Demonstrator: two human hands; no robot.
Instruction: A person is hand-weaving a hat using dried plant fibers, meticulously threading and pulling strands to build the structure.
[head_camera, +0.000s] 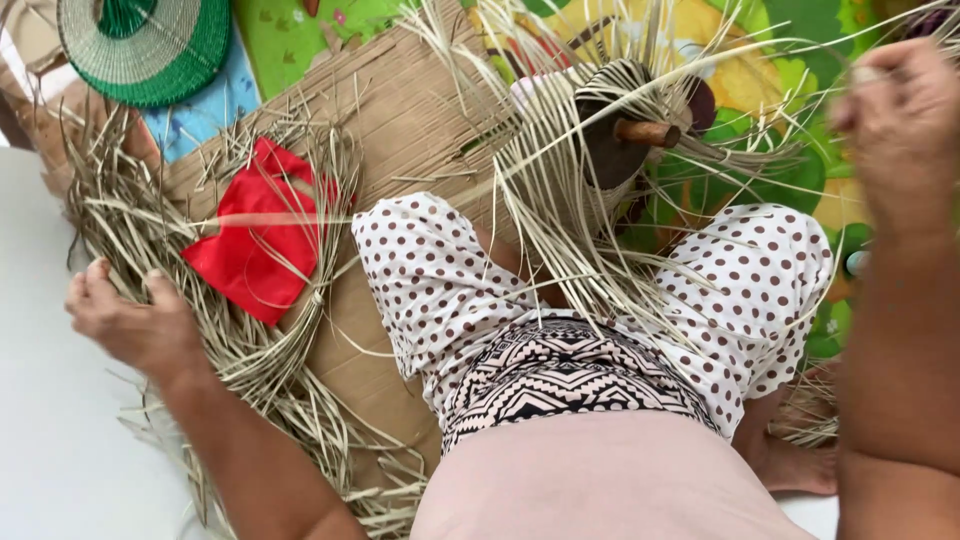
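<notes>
Two hands are in view, well apart, each on its own side of the seated person's lap. The left hand (130, 325) lies low at the left, knuckles up, its fingers (98, 272) curled loosely down onto the loose straw strips (250, 370) heaped on the floor beside a red cloth (250, 245); whether a strip is actually pinched cannot be told, since the fingertips are buried in the pile. The strips under this hand run in a long sweep from the upper left, round the cloth's edge, to the lower middle, so their long axis passes just ahead of and beneath the fingers, towards the person's knee. The right hand (900, 120) is raised high at the upper right, blurred; its fingers look bunched together, seemingly pinching thin strands that trail away to the left, though the blur prevents certainty. Those strands lead down and leftward to the half-woven piece (620, 130), a dark rounded form with a short wooden peg (648, 131), resting between the knees over the polka-dot shorts (440, 280), its unwoven strips fanning out on all sides. The woven piece lies nearer the right hand than the left, below and to its left. A brown woven mat (400, 110) lies under the cloth, and a green woven fan (145, 45) sits at the top left, well clear of both hands.
</notes>
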